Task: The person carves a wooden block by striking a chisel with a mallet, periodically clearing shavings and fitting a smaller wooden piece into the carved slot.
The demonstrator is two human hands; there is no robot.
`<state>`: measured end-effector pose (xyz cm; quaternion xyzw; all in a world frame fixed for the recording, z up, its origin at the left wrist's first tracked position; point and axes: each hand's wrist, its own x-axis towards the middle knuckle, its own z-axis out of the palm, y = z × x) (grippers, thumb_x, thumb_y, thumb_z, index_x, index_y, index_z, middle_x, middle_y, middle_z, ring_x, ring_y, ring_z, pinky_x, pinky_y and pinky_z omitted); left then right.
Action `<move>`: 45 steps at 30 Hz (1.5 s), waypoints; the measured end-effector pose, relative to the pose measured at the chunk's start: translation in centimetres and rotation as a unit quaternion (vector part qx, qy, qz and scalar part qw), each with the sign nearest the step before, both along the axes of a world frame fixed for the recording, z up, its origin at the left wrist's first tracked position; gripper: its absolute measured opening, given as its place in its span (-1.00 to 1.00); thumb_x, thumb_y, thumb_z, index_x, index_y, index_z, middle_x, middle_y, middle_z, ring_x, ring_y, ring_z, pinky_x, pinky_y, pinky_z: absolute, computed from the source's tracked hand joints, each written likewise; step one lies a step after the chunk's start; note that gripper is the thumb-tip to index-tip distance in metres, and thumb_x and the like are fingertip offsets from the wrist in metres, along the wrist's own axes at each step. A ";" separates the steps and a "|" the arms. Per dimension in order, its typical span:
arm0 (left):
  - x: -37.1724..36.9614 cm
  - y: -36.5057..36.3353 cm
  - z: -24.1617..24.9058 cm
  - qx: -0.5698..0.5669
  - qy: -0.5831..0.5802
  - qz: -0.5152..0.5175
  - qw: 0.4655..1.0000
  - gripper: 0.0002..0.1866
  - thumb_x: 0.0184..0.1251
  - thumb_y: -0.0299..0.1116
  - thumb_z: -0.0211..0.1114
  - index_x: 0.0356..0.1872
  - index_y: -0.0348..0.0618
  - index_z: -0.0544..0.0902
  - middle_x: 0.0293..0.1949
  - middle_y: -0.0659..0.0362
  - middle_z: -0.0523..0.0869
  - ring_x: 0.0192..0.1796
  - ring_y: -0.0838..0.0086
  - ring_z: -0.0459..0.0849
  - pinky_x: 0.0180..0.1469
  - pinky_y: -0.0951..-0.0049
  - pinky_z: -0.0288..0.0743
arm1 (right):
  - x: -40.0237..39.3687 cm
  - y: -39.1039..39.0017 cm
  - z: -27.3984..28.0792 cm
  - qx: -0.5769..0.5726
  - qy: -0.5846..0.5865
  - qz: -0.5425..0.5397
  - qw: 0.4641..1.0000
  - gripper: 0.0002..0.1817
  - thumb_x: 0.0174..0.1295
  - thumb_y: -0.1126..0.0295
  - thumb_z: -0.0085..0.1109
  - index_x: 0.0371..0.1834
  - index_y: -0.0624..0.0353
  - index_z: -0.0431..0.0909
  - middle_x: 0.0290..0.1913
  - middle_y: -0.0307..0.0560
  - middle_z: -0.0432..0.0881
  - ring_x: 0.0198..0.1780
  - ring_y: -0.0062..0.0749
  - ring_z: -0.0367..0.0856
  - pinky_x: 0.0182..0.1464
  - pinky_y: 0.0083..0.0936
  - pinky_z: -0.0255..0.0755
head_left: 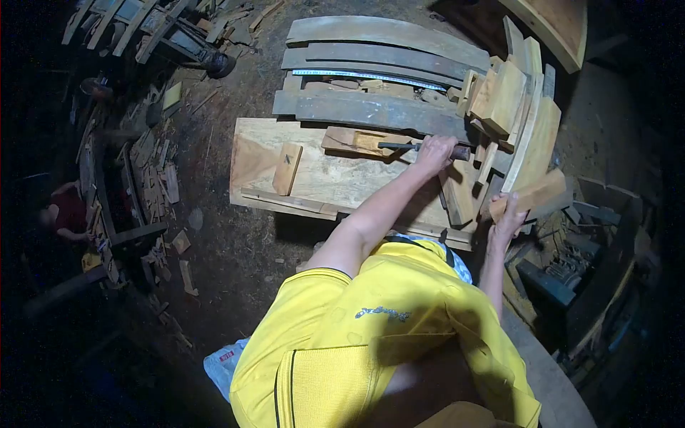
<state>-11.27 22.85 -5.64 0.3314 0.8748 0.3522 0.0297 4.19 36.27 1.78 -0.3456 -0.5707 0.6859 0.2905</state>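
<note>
The left hand (pixel 436 153) closed round a chisel (pixel 399 145), blade over a hollowed block (pixel 364 142) near the bench's (pixel 250 139) far edge; the right (pixel 509 217) gripped a wooden piece (pixel 535 195) by the near-right corner.

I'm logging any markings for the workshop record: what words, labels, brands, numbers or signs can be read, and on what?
None reads surely.
Yellow shirt: dark script, too blurred.
Blue fabric: red label, too small.
Measuring strip: fine marks, too small for any numbers.
Small board: dark mark, unclear whether a letter.
</note>
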 end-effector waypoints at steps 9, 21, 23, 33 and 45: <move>0.8 -0.6 -1.9 -0.070 0.007 -0.024 0.997 -0.62 -0.16 -0.37 0.40 -0.27 -0.09 0.44 -0.33 0.06 0.61 -0.17 0.12 0.56 -0.18 0.15 0.33 | -0.7 -0.5 -0.4 -0.074 -0.002 0.138 0.988 -0.78 0.25 0.29 0.07 -0.28 0.23 0.38 -0.53 -0.12 0.50 -0.57 -0.44 0.51 -0.50 -0.50 0.47; 0.5 -2.3 -0.7 -0.072 0.020 -0.029 0.997 -0.65 -0.15 -0.41 0.40 -0.29 -0.09 0.46 -0.34 0.09 0.61 -0.16 0.16 0.56 -0.15 0.15 0.34 | 1.2 1.0 -2.6 -0.059 -0.131 0.164 0.976 -0.73 0.23 0.32 0.09 -0.10 0.20 0.32 -0.55 -0.16 0.49 -0.59 -0.49 0.52 -0.54 -0.58 0.47; 0.4 -2.2 0.1 -0.068 0.014 -0.031 0.997 -0.64 -0.17 -0.43 0.41 -0.30 -0.09 0.47 -0.34 0.10 0.61 -0.14 0.16 0.56 -0.14 0.15 0.34 | 1.5 1.9 -2.1 -0.014 -0.142 0.134 0.981 -0.76 0.25 0.32 0.05 -0.13 0.17 0.29 -0.56 -0.17 0.48 -0.64 -0.50 0.50 -0.60 -0.60 0.44; 0.0 -2.0 -0.7 -0.070 0.025 -0.052 0.996 -0.67 -0.14 -0.44 0.38 -0.29 -0.09 0.47 -0.33 0.11 0.62 -0.17 0.16 0.57 -0.16 0.15 0.34 | 2.7 1.6 -1.5 -0.023 -0.121 0.147 0.981 -0.77 0.25 0.31 0.06 -0.15 0.14 0.28 -0.55 -0.16 0.48 -0.59 -0.48 0.50 -0.56 -0.55 0.43; -0.7 -1.4 -2.3 -0.057 0.058 -0.034 0.996 -0.73 -0.10 -0.41 0.31 -0.30 -0.04 0.48 -0.33 0.12 0.61 -0.17 0.19 0.57 -0.17 0.15 0.30 | -0.4 -4.0 -1.6 -0.034 -0.176 0.358 0.916 -0.75 0.19 0.31 0.13 -0.21 0.24 0.39 -0.52 -0.15 0.51 -0.57 -0.49 0.53 -0.53 -0.56 0.46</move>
